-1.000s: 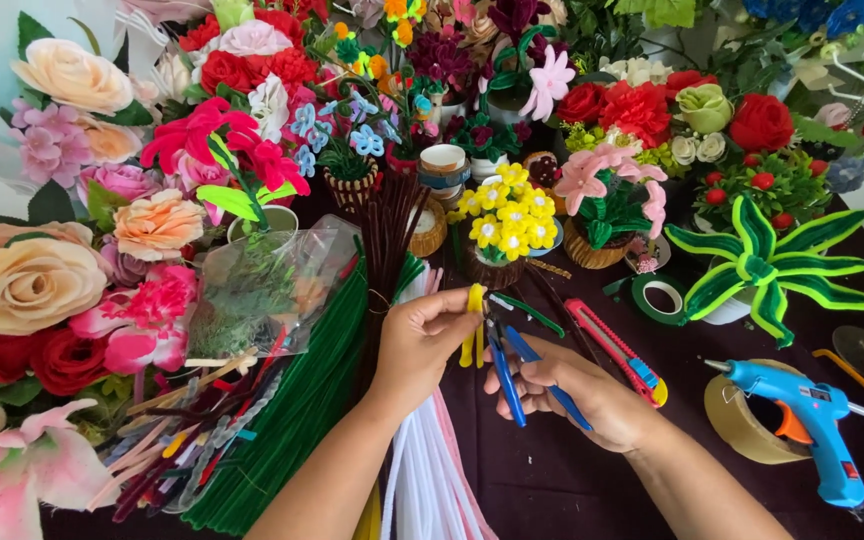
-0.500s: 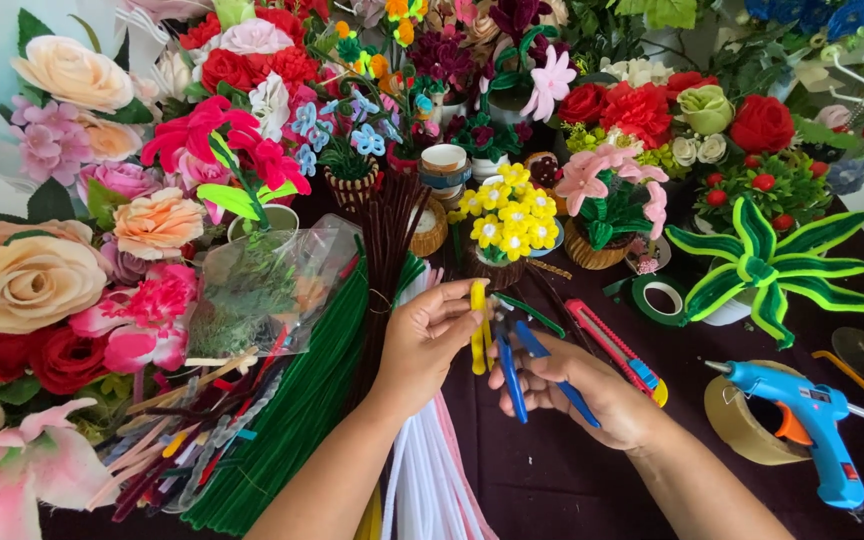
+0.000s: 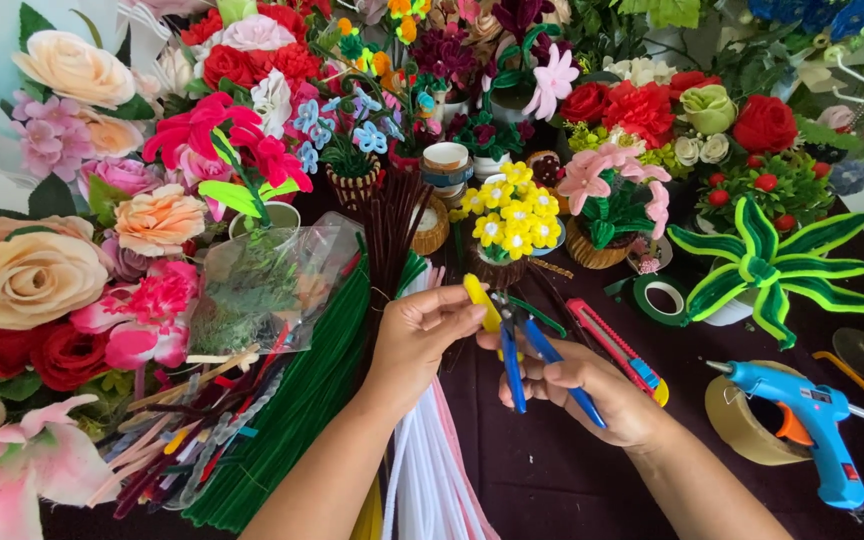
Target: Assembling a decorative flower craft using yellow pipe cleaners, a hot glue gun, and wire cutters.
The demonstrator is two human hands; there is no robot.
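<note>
My left hand (image 3: pixel 424 335) pinches a short yellow pipe cleaner (image 3: pixel 480 303) between thumb and fingers, holding it upright at the table's middle. Just to its right, my right hand (image 3: pixel 592 390) grips blue-handled pliers (image 3: pixel 527 355), whose jaws reach up to the yellow piece. Both hands hover above bundles of green pipe cleaners (image 3: pixel 297 410) and white and pink pipe cleaners (image 3: pixel 442 480) lying on the dark cloth.
A red utility knife (image 3: pixel 617 350) lies right of my hands. A blue glue gun (image 3: pixel 807 425) rests on a roll of brown tape (image 3: pixel 742 425) at right. A green tape roll (image 3: pixel 664 298), a yellow flower pot (image 3: pixel 509 220) and many artificial flowers crowd the back and left.
My left hand has tilted the yellow piece slightly and the pliers have shifted closer to it. Both hands otherwise stay in place.
</note>
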